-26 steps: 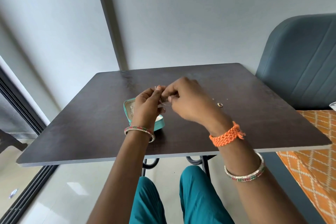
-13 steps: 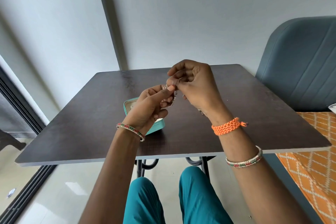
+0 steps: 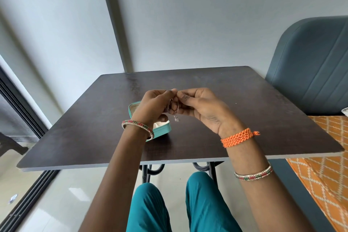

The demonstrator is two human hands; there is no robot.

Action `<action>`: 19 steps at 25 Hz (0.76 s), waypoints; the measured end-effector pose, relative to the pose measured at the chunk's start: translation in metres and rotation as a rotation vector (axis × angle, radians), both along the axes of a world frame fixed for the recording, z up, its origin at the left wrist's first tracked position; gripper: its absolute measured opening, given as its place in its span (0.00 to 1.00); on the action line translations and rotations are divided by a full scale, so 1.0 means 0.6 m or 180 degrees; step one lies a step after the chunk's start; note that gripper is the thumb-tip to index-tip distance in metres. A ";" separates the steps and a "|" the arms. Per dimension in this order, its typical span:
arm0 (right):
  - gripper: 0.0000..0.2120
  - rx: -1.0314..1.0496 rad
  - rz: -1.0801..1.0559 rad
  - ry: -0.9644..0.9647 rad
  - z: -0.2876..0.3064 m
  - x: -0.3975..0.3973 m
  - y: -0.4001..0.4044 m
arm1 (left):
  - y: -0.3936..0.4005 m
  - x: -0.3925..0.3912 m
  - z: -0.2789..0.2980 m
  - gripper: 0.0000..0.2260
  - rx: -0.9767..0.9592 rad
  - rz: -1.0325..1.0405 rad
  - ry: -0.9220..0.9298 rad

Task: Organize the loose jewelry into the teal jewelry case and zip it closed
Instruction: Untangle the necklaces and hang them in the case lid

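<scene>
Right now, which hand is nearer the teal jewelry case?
Left. The left hand is directly over the open teal jewelry case; the right hand is off to its right. Both pinch the necklace.

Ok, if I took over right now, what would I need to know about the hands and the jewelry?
Left hand: held above the table, pinching the top of a thin chain.
Right hand: pinching the same chain beside it; a small pendant dangles below.
Teal jewelry case: open on the table, partly hidden behind the left wrist; its contents can't be made out.
Done: chain lifted up.
Left: lower the chain into the case, check the table for other loose pieces, then zip the case closed.
</scene>
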State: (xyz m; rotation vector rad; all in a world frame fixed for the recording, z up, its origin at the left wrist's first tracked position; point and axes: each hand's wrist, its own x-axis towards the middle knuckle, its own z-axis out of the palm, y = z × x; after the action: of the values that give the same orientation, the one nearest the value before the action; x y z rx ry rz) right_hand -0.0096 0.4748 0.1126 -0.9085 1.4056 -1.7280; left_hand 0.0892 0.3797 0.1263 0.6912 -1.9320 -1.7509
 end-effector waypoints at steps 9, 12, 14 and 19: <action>0.08 -0.0295 0.0357 -0.0653 -0.008 0.018 -0.008 | -0.014 0.012 0.023 0.16 0.0260 -0.0340 0.0338; 0.05 0.0148 0.0311 0.0361 -0.017 0.032 -0.024 | -0.042 0.005 0.007 0.17 0.0022 0.0289 0.0311; 0.06 0.0577 0.0159 0.0866 -0.020 0.032 -0.042 | -0.049 0.000 -0.014 0.17 -0.0693 0.0851 0.0255; 0.04 0.0223 0.0107 -0.0027 -0.037 0.021 -0.045 | -0.073 0.004 -0.030 0.12 -0.1555 0.1111 0.0212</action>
State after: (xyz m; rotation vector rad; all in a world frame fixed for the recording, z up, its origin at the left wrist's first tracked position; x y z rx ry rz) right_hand 0.0029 0.4477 0.0905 -0.8811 1.4283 -1.6455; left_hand 0.0914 0.3359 0.1082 0.7202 -1.9439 -1.0280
